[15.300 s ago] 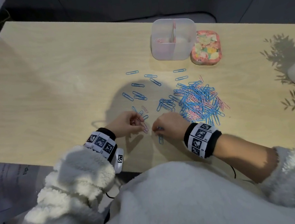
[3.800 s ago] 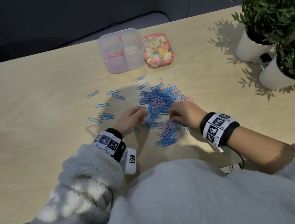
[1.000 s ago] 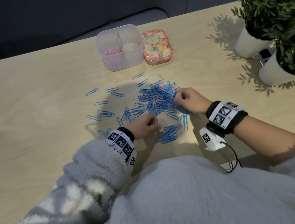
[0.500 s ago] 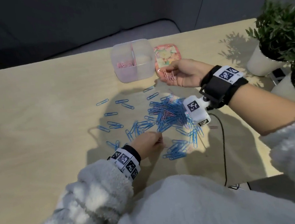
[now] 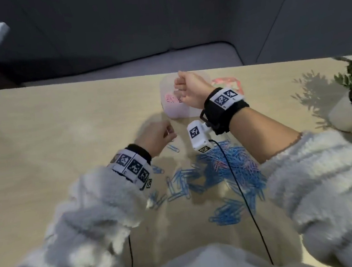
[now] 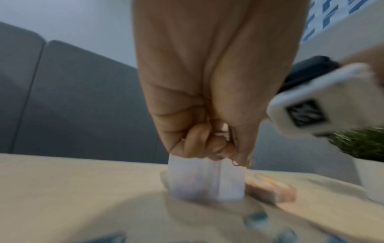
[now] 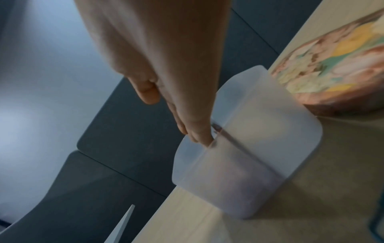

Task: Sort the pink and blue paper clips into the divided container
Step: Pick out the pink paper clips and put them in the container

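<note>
Wooden table — right hand grip apart over divided container; left hand grip curled around pink clips.

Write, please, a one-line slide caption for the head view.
Right hand over the divided container with pink clips; left hand beside the blue pile.

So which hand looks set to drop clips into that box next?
The left hand, probably. It pinches pink clips and is close to the box. The right hand is already over the box's pink side, fingers straight, apparently empty.
</note>
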Demonstrator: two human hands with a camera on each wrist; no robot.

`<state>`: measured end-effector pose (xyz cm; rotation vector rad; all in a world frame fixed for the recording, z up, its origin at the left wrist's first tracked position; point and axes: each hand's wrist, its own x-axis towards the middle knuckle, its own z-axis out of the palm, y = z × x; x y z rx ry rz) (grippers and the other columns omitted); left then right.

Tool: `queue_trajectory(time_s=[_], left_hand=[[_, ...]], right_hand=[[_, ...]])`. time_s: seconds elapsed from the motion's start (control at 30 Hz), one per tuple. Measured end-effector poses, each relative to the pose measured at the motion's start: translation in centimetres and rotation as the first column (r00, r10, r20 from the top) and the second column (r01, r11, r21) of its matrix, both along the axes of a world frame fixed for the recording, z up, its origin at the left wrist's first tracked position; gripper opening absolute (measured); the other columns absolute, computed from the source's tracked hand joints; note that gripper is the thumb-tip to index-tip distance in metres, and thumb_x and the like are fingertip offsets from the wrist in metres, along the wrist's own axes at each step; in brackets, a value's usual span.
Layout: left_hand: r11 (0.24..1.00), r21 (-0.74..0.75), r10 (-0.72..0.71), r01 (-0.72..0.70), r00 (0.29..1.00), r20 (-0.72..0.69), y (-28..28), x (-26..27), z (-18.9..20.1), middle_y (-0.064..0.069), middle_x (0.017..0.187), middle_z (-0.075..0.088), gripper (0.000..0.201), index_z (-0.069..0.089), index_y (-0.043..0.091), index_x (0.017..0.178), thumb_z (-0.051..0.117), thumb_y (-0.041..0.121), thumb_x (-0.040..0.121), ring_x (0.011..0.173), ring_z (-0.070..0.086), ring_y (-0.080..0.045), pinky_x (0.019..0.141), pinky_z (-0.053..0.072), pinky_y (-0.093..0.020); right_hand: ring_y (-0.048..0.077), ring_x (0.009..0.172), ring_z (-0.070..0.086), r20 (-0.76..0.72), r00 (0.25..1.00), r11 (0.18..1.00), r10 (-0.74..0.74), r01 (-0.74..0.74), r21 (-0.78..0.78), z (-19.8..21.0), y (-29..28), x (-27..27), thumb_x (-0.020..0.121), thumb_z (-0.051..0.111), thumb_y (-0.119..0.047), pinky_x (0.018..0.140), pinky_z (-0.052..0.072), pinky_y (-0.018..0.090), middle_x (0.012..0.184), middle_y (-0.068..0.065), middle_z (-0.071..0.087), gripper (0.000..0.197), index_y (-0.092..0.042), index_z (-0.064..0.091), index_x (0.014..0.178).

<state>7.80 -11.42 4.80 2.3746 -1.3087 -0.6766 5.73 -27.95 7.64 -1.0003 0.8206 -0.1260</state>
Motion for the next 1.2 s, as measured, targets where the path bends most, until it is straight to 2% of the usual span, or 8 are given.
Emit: queue_trajectory(time_s=[0.07, 0.13, 0.23, 0.47, 0.63, 0.83, 1.0, 1.2], left_hand=[[0.995, -0.060, 0.085, -0.083, 0.996, 0.037, -2.3, 1.6, 1.1, -0.014, 0.090, 0.063, 0.019, 0.058, 0.005, 0.095, 0.056, 0.023, 0.090, 0.082, 0.054, -0.026, 0.069, 0.035, -0.028], [0.984, -0.119, 0.144, -0.133, 0.986, 0.084, -5.0, 2.9, 1.9, -0.018, 0.099, 0.064, 0.021, 0.059, 0.003, 0.097, 0.056, 0.021, 0.089, 0.091, 0.057, -0.029, 0.075, 0.039, -0.032], [0.972, -0.127, 0.209, -0.196, 0.973, 0.099, -8.7, 3.9, 2.4, -0.021, 0.107, 0.063, 0.021, 0.057, 0.000, 0.102, 0.052, 0.016, 0.089, 0.102, 0.057, -0.035, 0.082, 0.042, -0.034], [0.978, 0.027, 0.204, -0.206, 0.976, 0.082, -11.7, 4.8, 1.7, -0.010, 0.091, 0.055, 0.015, 0.062, 0.013, 0.087, 0.049, 0.006, 0.089, 0.090, 0.055, -0.027, 0.086, 0.047, -0.033], [0.954, -0.137, 0.273, -0.265, 0.961, 0.038, -10.4, 5.2, 1.2, -0.012, 0.108, 0.067, 0.025, 0.067, 0.008, 0.101, 0.049, 0.002, 0.085, 0.104, 0.060, -0.028, 0.091, 0.046, -0.030], [0.935, -0.347, -0.036, 0.073, 0.993, 0.113, -6.8, -1.8, 0.2, -0.001, 0.082, 0.063, 0.012, 0.064, 0.010, 0.087, 0.054, 0.017, 0.088, 0.075, 0.057, -0.019, 0.072, 0.048, -0.030], [0.891, -0.007, -0.449, 0.454, 0.883, 0.136, -3.6, -9.2, -5.0, -0.011, 0.103, 0.063, 0.015, 0.067, 0.014, 0.094, 0.060, 0.018, 0.081, 0.098, 0.054, -0.032, 0.083, 0.046, -0.044], [0.946, -0.051, -0.310, 0.320, 0.940, 0.144, 0.5, -10.1, -7.7, -0.014, 0.109, 0.059, 0.014, 0.064, 0.011, 0.087, 0.068, 0.014, 0.074, 0.098, 0.055, -0.037, 0.085, 0.049, -0.045]], right_hand=[[0.020, 0.114, 0.048, 0.029, 1.000, 1.000, 0.003, -0.003, 0.009, -0.1, -0.2, -0.5, 0.100, 0.035, -0.026, 0.095, 0.042, 0.026, 0.119, 0.009, 0.053, 0.027, -0.005, 0.053, 0.103], [0.021, 0.126, 0.042, 0.086, 0.994, 0.997, -0.074, 0.076, -0.014, 0.3, -0.5, -1.7, 0.099, 0.037, -0.023, 0.114, 0.030, 0.038, 0.131, 0.012, 0.049, 0.027, -0.004, 0.052, 0.112], [0.018, 0.105, 0.055, 0.170, 0.969, 0.981, -0.181, 0.189, -0.033, 1.0, -0.8, -5.1, 0.096, 0.042, -0.016, 0.101, 0.043, 0.032, 0.097, 0.006, 0.060, 0.018, -0.009, 0.057, 0.090], [0.014, 0.078, 0.065, 0.143, 0.939, 0.940, -0.314, 0.328, -0.095, -0.3, -1.4, -15.0, 0.094, 0.040, -0.005, 0.076, 0.055, 0.020, 0.087, 0.009, 0.065, 0.021, -0.005, 0.059, 0.087], [0.007, 0.057, 0.066, 0.027, 0.923, 0.892, -0.384, 0.379, -0.248, -2.9, -1.5, -21.5, 0.093, 0.039, 0.002, 0.055, 0.055, 0.018, 0.068, 0.003, 0.070, 0.023, -0.004, 0.060, 0.085], [-0.005, 0.049, 0.055, -0.249, 0.943, 0.795, -0.219, 0.025, -0.606, -6.7, 0.9, -26.1, 0.092, 0.043, 0.005, 0.053, 0.047, 0.011, 0.066, 0.003, 0.066, 0.032, -0.013, 0.063, 0.075], [0.030, 0.106, 0.056, -0.506, 0.855, 0.399, 0.113, -0.505, -0.765, -9.5, 3.8, -25.1, 0.083, 0.051, -0.005, 0.095, 0.038, 0.030, 0.113, 0.013, 0.064, 0.029, -0.012, 0.069, 0.105], [0.035, 0.097, 0.054, -0.604, 0.793, 0.106, 0.075, -0.609, -0.786, -9.9, 7.1, -24.5, 0.081, 0.044, -0.017, 0.084, 0.048, 0.043, 0.110, 0.010, 0.062, 0.034, -0.014, 0.069, 0.103]])
